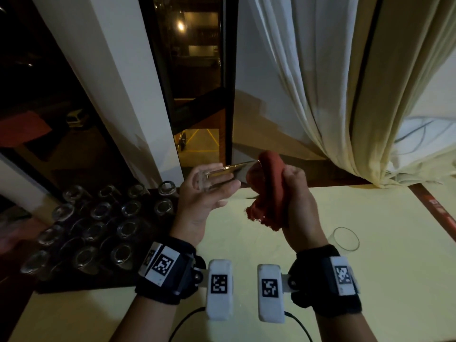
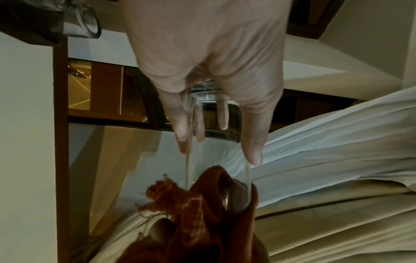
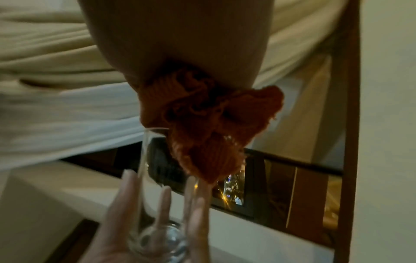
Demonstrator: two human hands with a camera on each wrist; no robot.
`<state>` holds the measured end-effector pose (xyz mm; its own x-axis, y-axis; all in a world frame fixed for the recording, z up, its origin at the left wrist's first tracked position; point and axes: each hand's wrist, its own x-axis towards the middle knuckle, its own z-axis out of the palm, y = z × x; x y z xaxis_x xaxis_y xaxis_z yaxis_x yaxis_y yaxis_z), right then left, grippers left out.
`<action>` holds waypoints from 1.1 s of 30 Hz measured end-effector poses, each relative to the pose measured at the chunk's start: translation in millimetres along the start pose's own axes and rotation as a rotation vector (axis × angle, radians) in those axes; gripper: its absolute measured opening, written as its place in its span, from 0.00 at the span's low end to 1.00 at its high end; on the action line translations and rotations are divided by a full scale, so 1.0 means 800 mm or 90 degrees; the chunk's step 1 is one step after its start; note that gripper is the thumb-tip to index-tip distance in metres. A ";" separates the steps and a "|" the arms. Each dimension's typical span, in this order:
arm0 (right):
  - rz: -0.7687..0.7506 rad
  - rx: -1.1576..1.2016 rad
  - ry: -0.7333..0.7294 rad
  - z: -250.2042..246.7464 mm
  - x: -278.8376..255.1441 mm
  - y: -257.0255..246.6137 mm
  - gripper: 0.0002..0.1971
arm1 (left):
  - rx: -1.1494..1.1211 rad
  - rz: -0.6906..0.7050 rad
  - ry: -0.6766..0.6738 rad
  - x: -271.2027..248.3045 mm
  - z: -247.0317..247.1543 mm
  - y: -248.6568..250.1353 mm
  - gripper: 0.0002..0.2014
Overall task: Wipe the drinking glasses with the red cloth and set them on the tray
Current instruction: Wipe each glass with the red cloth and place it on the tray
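My left hand (image 1: 209, 186) holds a clear drinking glass (image 1: 229, 172) on its side above the table, thumb on one side and fingers on the other, base toward the palm. The glass (image 2: 216, 142) points its mouth at the red cloth (image 2: 202, 204). My right hand (image 1: 293, 193) grips the bunched red cloth (image 1: 269, 191) and presses it against the glass rim; part of the cloth (image 3: 209, 124) sits in the mouth of the glass (image 3: 157, 195). A dark tray (image 1: 74, 285) at the left carries several upturned glasses (image 1: 101, 211).
One more clear glass (image 1: 345, 239) stands on the pale table (image 1: 370, 280) to the right of my right wrist. Cream curtains (image 1: 333, 82) hang behind the table's far edge, next to a dark window (image 1: 197, 70). Cables trail from both wrist units near the front edge.
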<state>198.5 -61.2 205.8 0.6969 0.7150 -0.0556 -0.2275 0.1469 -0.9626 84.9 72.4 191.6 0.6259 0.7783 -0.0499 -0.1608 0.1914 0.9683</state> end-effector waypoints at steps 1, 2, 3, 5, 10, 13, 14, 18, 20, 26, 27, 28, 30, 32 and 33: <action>-0.015 -0.041 -0.001 0.002 -0.001 -0.001 0.13 | 0.002 0.004 0.005 -0.001 0.001 -0.001 0.33; -0.033 -0.072 -0.005 0.004 -0.001 -0.003 0.10 | 0.004 0.008 0.010 -0.001 0.001 -0.001 0.33; -0.052 -0.095 -0.010 0.004 0.000 -0.003 0.08 | 0.006 0.010 0.013 -0.002 0.001 -0.001 0.34; -0.075 -0.118 -0.021 0.004 0.001 -0.003 0.10 | 0.002 0.009 0.009 -0.002 0.002 -0.002 0.35; -0.086 -0.082 -0.116 -0.001 -0.005 -0.004 0.19 | -0.004 0.011 -0.009 -0.001 0.008 0.002 0.37; -0.098 -0.151 -0.123 -0.013 -0.003 -0.012 0.27 | -0.013 0.005 0.002 0.001 0.006 0.002 0.36; -0.099 -0.153 -0.087 -0.017 -0.002 -0.014 0.26 | -0.011 0.002 -0.002 0.001 0.006 0.001 0.36; -0.137 -0.119 0.011 -0.024 0.004 -0.012 0.18 | 0.017 -0.002 -0.037 -0.004 0.009 0.001 0.35; -0.179 -0.152 0.021 -0.020 0.003 -0.008 0.12 | 0.020 0.002 -0.060 -0.006 0.011 0.000 0.33; -0.116 -0.071 -0.094 -0.021 0.001 0.004 0.12 | 0.021 0.020 -0.049 -0.004 0.009 0.000 0.29; -0.109 -0.041 -0.105 -0.024 0.002 0.005 0.17 | 0.019 0.022 -0.045 -0.003 0.009 0.000 0.30; -0.108 -0.022 -0.109 -0.025 0.003 0.006 0.21 | 0.016 0.022 -0.041 -0.003 0.008 0.001 0.31; -0.118 -0.004 -0.088 -0.025 0.005 0.006 0.22 | 0.006 0.019 -0.039 -0.001 0.007 0.003 0.32; -0.127 -0.007 -0.052 -0.024 0.006 0.007 0.19 | -0.002 0.017 -0.047 -0.001 0.006 0.004 0.32; -0.134 -0.014 -0.038 -0.023 0.006 0.007 0.17 | -0.001 0.020 -0.051 -0.002 0.006 0.005 0.32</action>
<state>213.4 -69.6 195.6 0.6852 0.7101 0.1620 -0.0664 0.2823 -0.9570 86.9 69.4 196.9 0.6797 0.7335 0.0007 -0.1829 0.1686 0.9686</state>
